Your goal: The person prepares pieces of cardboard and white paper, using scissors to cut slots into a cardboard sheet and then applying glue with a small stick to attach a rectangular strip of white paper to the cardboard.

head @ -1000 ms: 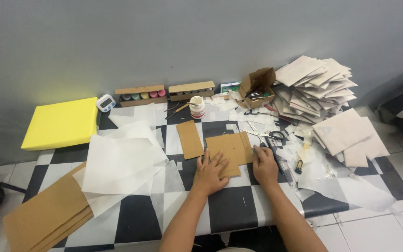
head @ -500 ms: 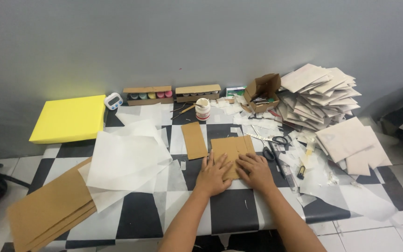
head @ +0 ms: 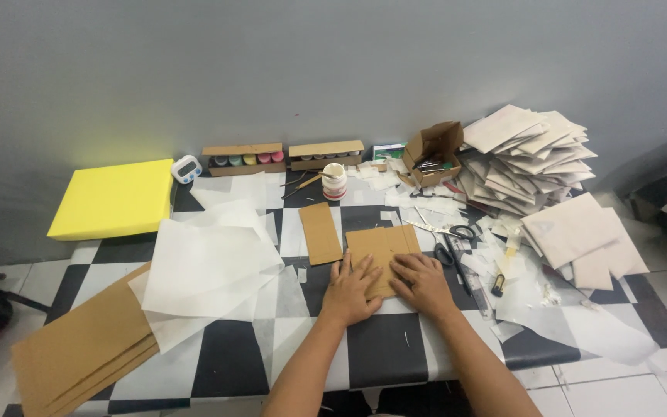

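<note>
A brown paper envelope piece (head: pixel 380 247) lies flat on the black-and-white checkered floor (head: pixel 384 351). My left hand (head: pixel 350 288) presses on its lower left part, fingers spread. My right hand (head: pixel 424 282) lies flat on its lower right edge, close beside the left hand. A narrower brown paper strip (head: pixel 320 232) lies just left of the piece, apart from both hands.
White tissue sheets (head: pixel 210 266) and a stack of brown sheets (head: pixel 79 347) lie at left, a yellow block (head: pixel 113 198) behind them. A glue jar (head: pixel 335 181), scissors (head: pixel 451 232), small boxes (head: pixel 245 158), and a pile of finished envelopes (head: pixel 526 158) stand at the back and right.
My right hand has slid left along the brown piece, from its right edge to beside my left hand. My left hand stays in place on it.
</note>
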